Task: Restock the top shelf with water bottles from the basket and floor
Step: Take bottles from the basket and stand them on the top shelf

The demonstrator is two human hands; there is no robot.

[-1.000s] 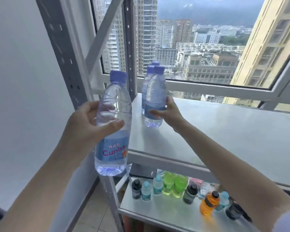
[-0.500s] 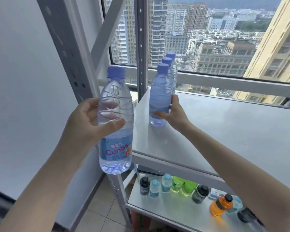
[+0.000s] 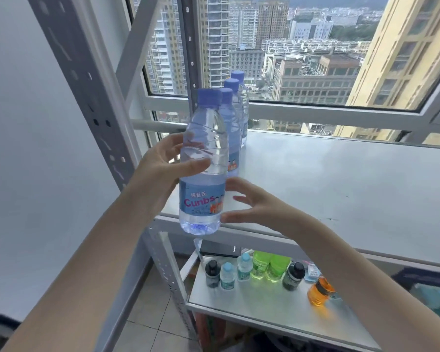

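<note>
Right now the left hand [image 3: 160, 171] holds the water bottle [image 3: 203, 158] upright, grip wrapped round its ribbed middle. Its long axis is vertical, its base hanging just off the front-left corner of the top shelf [image 3: 341, 189]. The right hand [image 3: 252, 207], spread wide and empty, sits just beside the label [image 3: 202, 199]. Three shelved bottles [image 3: 235, 128] line up directly behind, toward the window [image 3: 302, 59], so the next slot probably lies a short way forward, at that row's near end.

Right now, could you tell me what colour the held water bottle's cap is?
Periwinkle blue cap; best in the head view.
</note>
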